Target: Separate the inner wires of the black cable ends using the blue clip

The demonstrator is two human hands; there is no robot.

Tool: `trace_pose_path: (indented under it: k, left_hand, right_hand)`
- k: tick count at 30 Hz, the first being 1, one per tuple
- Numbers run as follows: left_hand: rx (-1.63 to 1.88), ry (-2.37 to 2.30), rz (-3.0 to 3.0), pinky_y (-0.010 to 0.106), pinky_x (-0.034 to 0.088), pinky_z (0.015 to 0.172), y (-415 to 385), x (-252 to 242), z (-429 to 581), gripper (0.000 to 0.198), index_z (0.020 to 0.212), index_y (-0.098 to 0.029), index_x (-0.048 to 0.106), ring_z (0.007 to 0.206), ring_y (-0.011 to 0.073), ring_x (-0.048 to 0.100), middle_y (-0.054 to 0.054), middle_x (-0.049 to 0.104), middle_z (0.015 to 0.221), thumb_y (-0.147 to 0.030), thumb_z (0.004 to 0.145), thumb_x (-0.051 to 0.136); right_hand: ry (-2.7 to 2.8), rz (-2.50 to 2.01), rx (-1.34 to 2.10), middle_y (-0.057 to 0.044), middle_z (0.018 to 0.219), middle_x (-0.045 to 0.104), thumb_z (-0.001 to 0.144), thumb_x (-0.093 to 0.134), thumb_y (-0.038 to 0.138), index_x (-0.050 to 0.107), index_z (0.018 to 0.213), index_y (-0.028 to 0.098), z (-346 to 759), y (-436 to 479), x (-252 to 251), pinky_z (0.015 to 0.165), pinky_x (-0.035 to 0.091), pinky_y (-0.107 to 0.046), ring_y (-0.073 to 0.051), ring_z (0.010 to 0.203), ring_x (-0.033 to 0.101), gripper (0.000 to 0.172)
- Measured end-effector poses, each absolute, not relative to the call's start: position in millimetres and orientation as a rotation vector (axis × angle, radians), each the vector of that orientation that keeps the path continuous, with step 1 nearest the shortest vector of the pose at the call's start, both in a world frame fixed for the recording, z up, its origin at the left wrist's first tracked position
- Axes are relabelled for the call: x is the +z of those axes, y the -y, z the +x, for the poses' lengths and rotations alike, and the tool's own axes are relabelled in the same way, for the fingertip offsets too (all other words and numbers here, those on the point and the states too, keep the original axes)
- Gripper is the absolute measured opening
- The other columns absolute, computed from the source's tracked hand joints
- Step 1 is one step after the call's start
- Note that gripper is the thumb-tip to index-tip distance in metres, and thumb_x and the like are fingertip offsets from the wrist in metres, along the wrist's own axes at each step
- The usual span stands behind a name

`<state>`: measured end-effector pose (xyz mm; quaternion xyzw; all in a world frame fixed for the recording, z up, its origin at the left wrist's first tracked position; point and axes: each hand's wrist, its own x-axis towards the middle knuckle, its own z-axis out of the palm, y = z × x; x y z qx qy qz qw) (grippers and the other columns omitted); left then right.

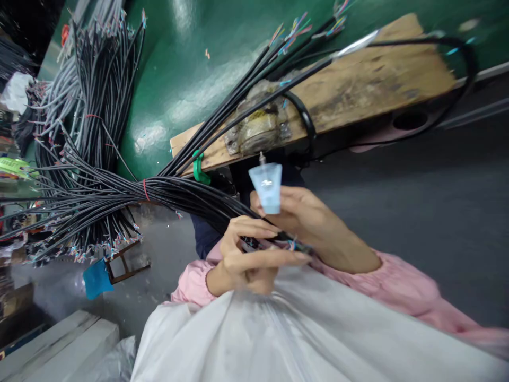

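My left hand (248, 254) is closed around the end of a bundle of black cables (191, 193) close to my lap. Coloured wire ends (292, 244) poke out beside its fingertips. Just above it, my right hand (314, 225) pinches a light blue, flared piece (267, 185) with a narrow tip pointing up; its exact kind is unclear. A red tie (146, 190) binds the bundle farther left. Some fingers of my right hand are hidden behind the blue piece and the cables.
A wooden board (358, 79) with a taped block (258, 124) lies along the green table's edge, several black cables across it. A green clip (200, 167) hangs at its left end. Heaped cable bundles (103, 95) lie left. White boxes (75, 345) stand lower left.
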<state>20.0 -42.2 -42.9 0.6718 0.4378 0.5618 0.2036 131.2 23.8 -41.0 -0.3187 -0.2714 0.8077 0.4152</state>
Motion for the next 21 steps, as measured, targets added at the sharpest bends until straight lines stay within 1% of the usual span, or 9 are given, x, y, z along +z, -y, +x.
trace_pose_path:
  k: [3, 5, 7, 9, 11, 14, 16, 19, 21]
  left_hand:
    - [1.735, -1.246, 2.033, 0.032, 0.053, 0.073, 30, -16, 1, 0.027, 0.075, -0.028, 0.07, 0.085, 0.0165, 0.06, 0.003, 0.059, 0.091, -0.03, 0.095, 0.053]
    - [1.722, -1.426, 2.108, 0.032, 0.052, 0.078, 13, 6, -13, 0.017, 0.094, -0.028, 0.071, 0.087, 0.0159, 0.061, 0.002, 0.061, 0.094, -0.022, 0.094, 0.055]
    - [1.527, -1.661, 2.225, 0.034, 0.051, 0.088, -10, 24, -26, 0.021, 0.108, -0.026, 0.069, 0.096, 0.0173, 0.06, 0.004, 0.063, 0.1, -0.02, 0.093, 0.056]
    - [1.303, -1.836, 2.3, 0.037, 0.048, 0.097, -35, 34, -35, 0.026, 0.117, -0.023, 0.066, 0.106, 0.0204, 0.058, 0.008, 0.064, 0.108, -0.024, 0.093, 0.057]
    - [1.055, -1.924, 2.318, 0.041, 0.046, 0.102, -58, 38, -42, 0.037, 0.127, -0.021, 0.061, 0.112, 0.0235, 0.055, 0.011, 0.063, 0.117, -0.029, 0.091, 0.061]
    - [0.713, -1.999, 2.282, 0.044, 0.045, 0.101, -81, 38, -46, 0.037, 0.125, -0.02, 0.062, 0.112, 0.0265, 0.055, 0.012, 0.064, 0.117, -0.03, 0.089, 0.063]
    - [0.599, -2.05, 2.249, 0.044, 0.047, 0.098, -91, 39, -47, 0.032, 0.118, -0.02, 0.066, 0.109, 0.0272, 0.057, 0.011, 0.064, 0.114, -0.027, 0.088, 0.065]
    - [0.57, -2.055, 2.263, 0.041, 0.05, 0.093, -102, 38, -47, 0.028, 0.113, -0.019, 0.07, 0.104, 0.0259, 0.06, 0.01, 0.063, 0.108, -0.021, 0.085, 0.067]
    - [0.71, -1.96, 2.35, 0.039, 0.051, 0.093, -105, 36, -46, 0.026, 0.111, -0.018, 0.071, 0.102, 0.0238, 0.061, 0.01, 0.063, 0.106, -0.018, 0.086, 0.066]
  right_hand:
    - [0.901, -0.777, 2.032, 0.0, 0.059, 0.058, 0.059, 0.082, 0.067, 0.062, 0.056, 0.019, 127, -19, -43, 0.053, 0.045, -0.026, -0.012, 0.055, 0.052, 0.052]
    - [1.088, -0.73, 2.017, 0.0, 0.059, 0.058, 0.062, 0.08, 0.068, 0.063, 0.057, 0.019, 123, -18, -44, 0.056, 0.046, -0.027, -0.013, 0.057, 0.053, 0.052]
    - [1.228, -0.701, 1.959, 0.001, 0.057, 0.056, 0.065, 0.078, 0.067, 0.064, 0.057, 0.019, 118, -17, -44, 0.057, 0.045, -0.027, -0.012, 0.055, 0.05, 0.05]
    - [1.319, -0.728, 1.865, 0.001, 0.058, 0.056, 0.069, 0.076, 0.066, 0.066, 0.058, 0.018, 115, -15, -45, 0.057, 0.042, -0.027, -0.011, 0.055, 0.049, 0.05]
    - [1.376, -0.776, 1.785, 0.0, 0.06, 0.057, 0.074, 0.072, 0.064, 0.067, 0.061, 0.018, 114, -13, -47, 0.058, 0.041, -0.027, -0.012, 0.057, 0.05, 0.048]
    - [1.424, -0.805, 1.731, -0.001, 0.062, 0.06, 0.079, 0.068, 0.062, 0.069, 0.065, 0.019, 113, -10, -51, 0.058, 0.041, -0.027, -0.013, 0.059, 0.051, 0.046]
    - [1.441, -0.808, 1.716, -0.002, 0.063, 0.061, 0.081, 0.066, 0.061, 0.069, 0.067, 0.019, 112, -8, -52, 0.059, 0.041, -0.028, -0.013, 0.06, 0.052, 0.045]
    - [1.469, -0.806, 1.698, -0.002, 0.063, 0.06, 0.083, 0.063, 0.06, 0.068, 0.067, 0.019, 110, -8, -54, 0.059, 0.042, -0.028, -0.013, 0.06, 0.051, 0.044]
    - [1.491, -0.808, 1.684, -0.002, 0.063, 0.06, 0.084, 0.062, 0.06, 0.068, 0.067, 0.019, 109, -7, -54, 0.059, 0.042, -0.028, -0.013, 0.059, 0.051, 0.045]
